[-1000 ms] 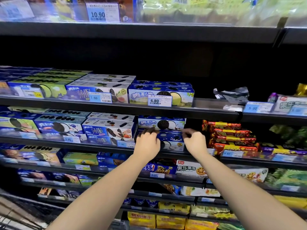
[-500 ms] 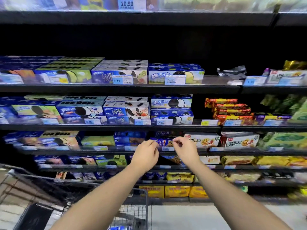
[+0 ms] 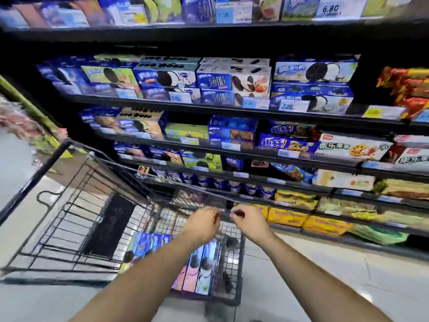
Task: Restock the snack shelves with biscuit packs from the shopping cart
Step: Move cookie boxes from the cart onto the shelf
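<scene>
A black wire shopping cart (image 3: pixel 69 205) stands in front of the snack shelves (image 3: pixel 232 110). Several blue, pink and white biscuit packs (image 3: pixel 197 268) stand on end in its near right corner, partly hidden by my left forearm. My left hand (image 3: pixel 203 223) and my right hand (image 3: pixel 249 220) hover side by side above the cart's right end, fingers loosely curled, holding nothing. Stacked blue biscuit boxes (image 3: pixel 311 89) fill the shelf rows above.
Yellow snack packs (image 3: pixel 287 216) line the bottom shelf just beyond my hands. Orange wrapped snacks (image 3: pixel 406 89) sit at the right of the upper row. A black panel (image 3: pixel 109 226) leans inside the cart. Pale floor tiles (image 3: pixel 325 275) lie to the right.
Both hands came away from the blue box on the shelf and dropped down to the cart. My view tilted down, bringing the cart and its packs into sight.
</scene>
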The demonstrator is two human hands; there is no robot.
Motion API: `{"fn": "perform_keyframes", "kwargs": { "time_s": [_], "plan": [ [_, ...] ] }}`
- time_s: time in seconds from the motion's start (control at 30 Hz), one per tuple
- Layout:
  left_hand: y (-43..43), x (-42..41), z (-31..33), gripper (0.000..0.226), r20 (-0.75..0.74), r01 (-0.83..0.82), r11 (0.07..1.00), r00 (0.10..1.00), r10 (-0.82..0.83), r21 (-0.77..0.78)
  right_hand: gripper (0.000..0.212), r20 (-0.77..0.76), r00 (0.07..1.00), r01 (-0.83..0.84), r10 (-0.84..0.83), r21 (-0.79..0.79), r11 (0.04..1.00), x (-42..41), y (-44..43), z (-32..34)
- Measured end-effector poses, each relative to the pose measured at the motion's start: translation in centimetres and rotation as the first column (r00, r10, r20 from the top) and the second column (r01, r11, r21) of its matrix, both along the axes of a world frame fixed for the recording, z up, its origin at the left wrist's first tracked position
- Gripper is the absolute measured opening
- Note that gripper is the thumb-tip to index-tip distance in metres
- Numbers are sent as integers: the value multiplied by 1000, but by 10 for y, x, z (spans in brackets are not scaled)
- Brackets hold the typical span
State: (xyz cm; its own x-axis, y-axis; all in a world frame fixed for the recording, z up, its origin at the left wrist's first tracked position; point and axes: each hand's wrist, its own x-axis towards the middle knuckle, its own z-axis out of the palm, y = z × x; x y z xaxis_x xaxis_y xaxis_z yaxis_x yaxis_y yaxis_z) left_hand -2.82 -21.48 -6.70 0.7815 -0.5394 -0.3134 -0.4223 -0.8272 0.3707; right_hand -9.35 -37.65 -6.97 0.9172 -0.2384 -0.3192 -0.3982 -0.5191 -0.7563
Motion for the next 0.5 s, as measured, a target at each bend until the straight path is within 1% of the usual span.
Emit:
{"fn": "perform_keyframes", "kwargs": {
  "time_s": [0.07, 0.17, 0.23, 0.3, 0.4, 0.5],
  "plan": [
    [24, -9, -26, 28, -40, -6, 999, 999, 8, 45, 15, -73, 996, -44, 48, 57, 997, -6, 27, -28],
    [58, -16, -69, 31, -120, -43, 996, 991, 52, 74, 21, -192, 980, -32, 59, 140, 990, -15, 62, -71],
    [80, -21, -101, 31, -178, -92, 990, 978, 110, 107, 29, -297, 954, 11, 45, 183, 983, -19, 83, -102],
    [99, -24, -134, 29, -223, -99, 986, 966, 127, 132, 36, -371, 928, 55, 29, 215, 975, -18, 100, -134],
    [123, -22, -181, 27, -256, -52, 987, 963, 90, 150, 46, -443, 897, 132, -12, 241, 962, -13, 120, -184],
    [137, -13, -218, 39, -288, 0, 982, 956, 56, 191, 56, -510, 853, 257, -110, 226, 940, -7, 131, -225]
  ]
}}
